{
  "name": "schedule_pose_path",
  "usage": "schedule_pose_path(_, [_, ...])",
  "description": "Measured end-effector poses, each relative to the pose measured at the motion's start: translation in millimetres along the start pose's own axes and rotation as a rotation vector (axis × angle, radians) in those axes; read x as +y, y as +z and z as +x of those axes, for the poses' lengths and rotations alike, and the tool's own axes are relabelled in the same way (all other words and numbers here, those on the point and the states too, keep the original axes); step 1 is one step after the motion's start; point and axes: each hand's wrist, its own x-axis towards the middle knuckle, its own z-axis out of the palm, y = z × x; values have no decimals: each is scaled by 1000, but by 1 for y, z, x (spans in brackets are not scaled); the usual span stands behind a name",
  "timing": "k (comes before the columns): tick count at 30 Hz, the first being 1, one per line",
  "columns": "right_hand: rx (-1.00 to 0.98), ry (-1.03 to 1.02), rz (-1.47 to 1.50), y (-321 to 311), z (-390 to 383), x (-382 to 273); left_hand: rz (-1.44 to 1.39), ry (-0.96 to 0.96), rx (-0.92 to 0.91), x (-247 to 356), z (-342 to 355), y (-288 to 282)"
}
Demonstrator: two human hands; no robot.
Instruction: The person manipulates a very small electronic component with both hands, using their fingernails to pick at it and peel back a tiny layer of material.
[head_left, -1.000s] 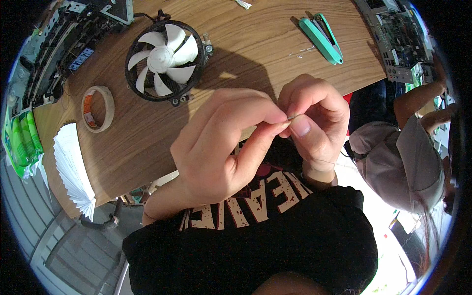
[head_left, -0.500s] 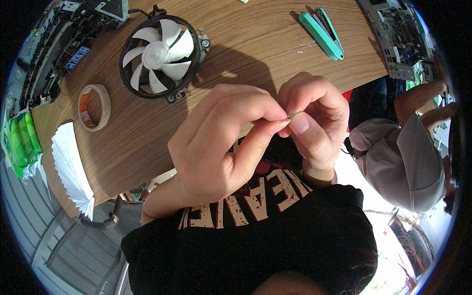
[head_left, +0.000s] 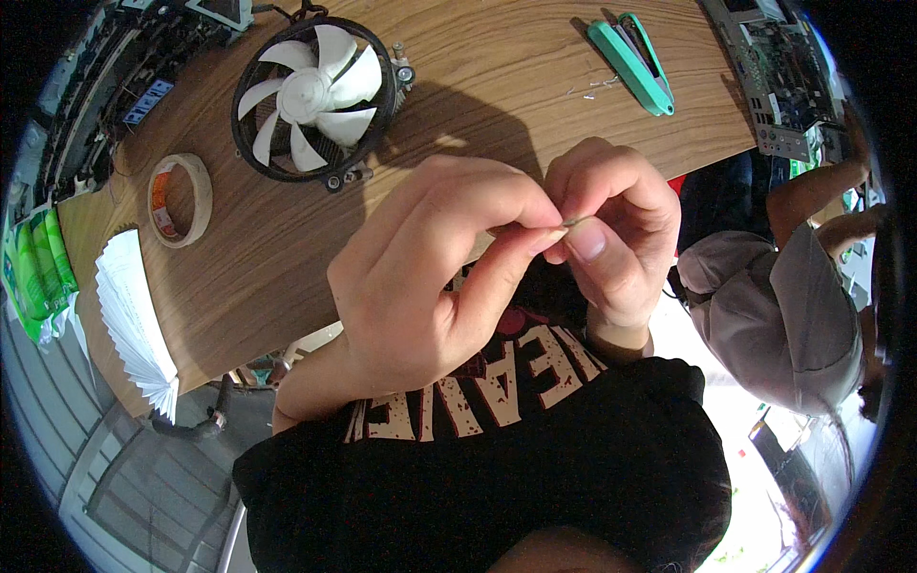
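Note:
My left hand [head_left: 430, 277] and my right hand [head_left: 616, 234] meet fingertip to fingertip in front of my chest. Each is closed in a thumb-and-forefinger pinch. Between the two pinches shows a tiny, thin, dark sliver [head_left: 571, 222], mostly hidden by the fingertips; its kind is too small to tell. Beyond the hands, a teal stapler [head_left: 632, 72] lies at the far right of the table, with several loose staples [head_left: 597, 89] beside it. To the left of the hands sits a round cooling fan [head_left: 310, 98] with white blades and a black frame.
The wood-grain table [head_left: 258, 286] also bears a tape roll [head_left: 180, 201], a pleated white paper [head_left: 136, 320] and a green packet [head_left: 40, 272]. Opened electronics [head_left: 774, 76] stand far right, more hardware far left. At the right sits another person [head_left: 778, 320] in grey-brown clothing.
Both hands keep nearly the same pinched pose, with only a slight shift of the fingertips. The table items appear a little displaced as the view moves slightly.

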Motion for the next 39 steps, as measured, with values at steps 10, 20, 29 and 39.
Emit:
schedule_pose_path(10, [-50, 59, 13, -5, 1, 0, -107, -110, 5, 0, -2, 0])
schedule_pose_path(20, [-96, 82, 84, -6, 1, 3, -80, -73, -10, 1, -4, 2])
schedule_pose_path(29, [-105, 202, 162, -12, -4, 9, 9, 34, -48, -2, -2, -2])
schedule_pose_path(39, [-220, 161, 149, -17, -1, 7, 210, 182, 142, 5, -3, 15])
